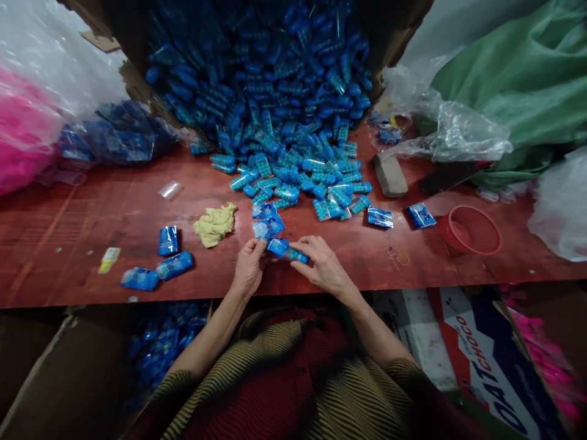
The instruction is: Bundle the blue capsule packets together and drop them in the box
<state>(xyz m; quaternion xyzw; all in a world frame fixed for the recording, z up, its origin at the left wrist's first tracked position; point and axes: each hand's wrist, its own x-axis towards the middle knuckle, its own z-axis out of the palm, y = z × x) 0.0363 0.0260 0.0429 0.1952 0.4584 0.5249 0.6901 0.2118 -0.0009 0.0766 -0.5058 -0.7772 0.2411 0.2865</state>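
Near the front edge of the table, my left hand (pixel 250 267) is closed, its thumb and fingertips pinching a blue printed wrapper sleeve (pixel 277 247). My right hand (pixel 324 269) grips a small clear container with a blue cap and teal contents (pixel 298 255), lying sideways with one end at the sleeve. I cannot tell how far the container is inside it. Just beyond my hands lie several flat blue sleeves (pixel 266 221). Left of them sits a crumpled yellow lump (pixel 215 225). Two containers in blue sleeves (pixel 175 265) and a folded blue stack (pixel 168 240) rest farther left.
A large pile of blue-capped containers (pixel 284 153) spills from an open carton (pixel 398 30) at the back. On the right are a grey block (pixel 389 174), two blue sleeve stacks (pixel 380 217) and a red plastic basket (pixel 472 230). Boxes (pixel 486 360) stand below the table edge.
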